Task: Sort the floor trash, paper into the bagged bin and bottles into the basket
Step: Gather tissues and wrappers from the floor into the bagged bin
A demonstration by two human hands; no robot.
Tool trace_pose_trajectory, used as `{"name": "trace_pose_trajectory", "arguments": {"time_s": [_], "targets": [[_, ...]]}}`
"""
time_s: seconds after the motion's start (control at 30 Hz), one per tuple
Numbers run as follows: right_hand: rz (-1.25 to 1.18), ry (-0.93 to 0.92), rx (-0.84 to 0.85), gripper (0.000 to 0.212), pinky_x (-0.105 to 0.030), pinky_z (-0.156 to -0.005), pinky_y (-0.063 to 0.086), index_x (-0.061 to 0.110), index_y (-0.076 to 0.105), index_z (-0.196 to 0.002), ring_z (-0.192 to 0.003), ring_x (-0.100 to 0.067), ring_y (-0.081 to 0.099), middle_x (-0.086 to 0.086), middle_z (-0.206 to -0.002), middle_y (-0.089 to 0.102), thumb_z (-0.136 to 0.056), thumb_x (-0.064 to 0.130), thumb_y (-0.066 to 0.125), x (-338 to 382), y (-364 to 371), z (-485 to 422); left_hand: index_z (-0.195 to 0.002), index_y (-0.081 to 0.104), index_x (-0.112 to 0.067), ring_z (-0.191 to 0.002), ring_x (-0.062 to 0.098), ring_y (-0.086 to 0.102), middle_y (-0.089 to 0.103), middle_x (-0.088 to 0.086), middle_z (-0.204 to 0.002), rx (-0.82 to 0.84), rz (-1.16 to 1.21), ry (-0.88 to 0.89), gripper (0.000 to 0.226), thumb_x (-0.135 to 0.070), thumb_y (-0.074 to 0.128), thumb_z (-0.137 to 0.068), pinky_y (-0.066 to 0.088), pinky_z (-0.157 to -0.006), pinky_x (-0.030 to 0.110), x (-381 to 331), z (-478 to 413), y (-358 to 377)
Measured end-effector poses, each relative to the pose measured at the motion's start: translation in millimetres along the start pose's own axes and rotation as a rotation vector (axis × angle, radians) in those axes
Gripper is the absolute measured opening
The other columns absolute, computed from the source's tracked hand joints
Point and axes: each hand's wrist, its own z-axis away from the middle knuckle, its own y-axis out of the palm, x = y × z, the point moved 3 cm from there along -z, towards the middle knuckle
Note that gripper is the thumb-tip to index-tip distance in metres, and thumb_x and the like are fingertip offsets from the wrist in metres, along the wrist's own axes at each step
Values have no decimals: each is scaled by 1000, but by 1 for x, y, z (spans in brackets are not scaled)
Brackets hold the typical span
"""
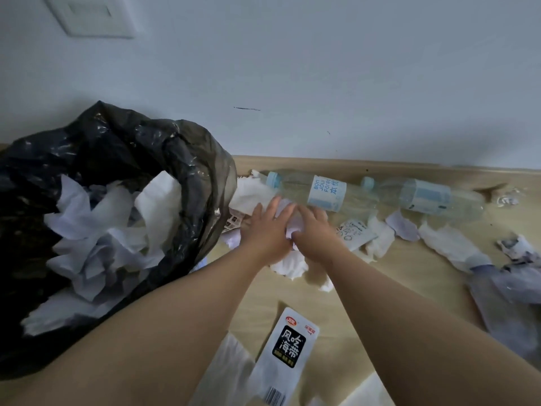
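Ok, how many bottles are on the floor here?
2. The left bottle lies by the wall; the right bottle lies just right of it. Others may be hidden under paper.

paper wad [292, 225]: mostly covered | bottom sheet [227, 373]: cropped | right litter [503, 303]: blurred, perhaps plastic

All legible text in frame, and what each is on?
"BON JOU Fore" and "本优": label of the near bottle, the rest wraps out of view.
"风吃海带": white snack packet; its red logos and barcode digits are too small to read.
Far bottle label: blurred, unreadable.
Printed paper scrap below the near bottle: unreadable.
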Motion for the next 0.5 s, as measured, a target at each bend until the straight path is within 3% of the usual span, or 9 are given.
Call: {"name": "trace_pose_trajectory", "arguments": {"time_s": [0.13, 0.5], "targets": [[285, -12, 39, 57, -48, -114, 13, 30, 14, -147, -146, -26, -3, 2, -158, -6, -96, 36, 40, -23, 17, -3, -148, -3, -35, -143, 33, -16, -19, -6, -156, 161, -156, -93, 77, -55, 43, -89, 7, -112, 60, 6, -15, 14], [322, -23, 95, 64, -47, -117, 1, 30, 3, -149, -145, -26, -14, 1, -157, -17, -96, 26, 38, -27, 25, 16, -148, 8, -34, -145, 30, -9, -7, -7, -158, 160, -265, -1, 82, -72, 35, -81, 9, -113, 57, 14, 13, 20]]}}
